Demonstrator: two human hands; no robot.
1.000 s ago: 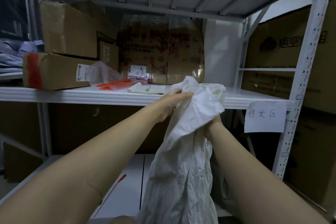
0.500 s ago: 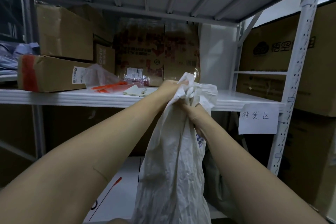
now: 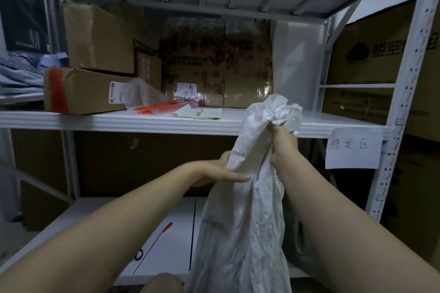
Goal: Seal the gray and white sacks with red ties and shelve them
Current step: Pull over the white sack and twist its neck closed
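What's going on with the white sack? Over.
Right hand grips white sack at neck; left hand wraps it below. No tie on yet. Red ties wait on shelf.

- Premises: a stockroom or parcel dispatch store.
- White steel racking (image 3: 238, 123) with perforated uprights (image 3: 408, 83), several shelf levels.
- Taped cardboard boxes (image 3: 83, 90) stacked on the shelves; one bears a printed shipping label (image 3: 116, 92).
- Handwritten paper sign (image 3: 353, 148) fixed to a shelf edge.
- Clear bag (image 3: 142, 93) of red ties (image 3: 154, 108) on a shelf.
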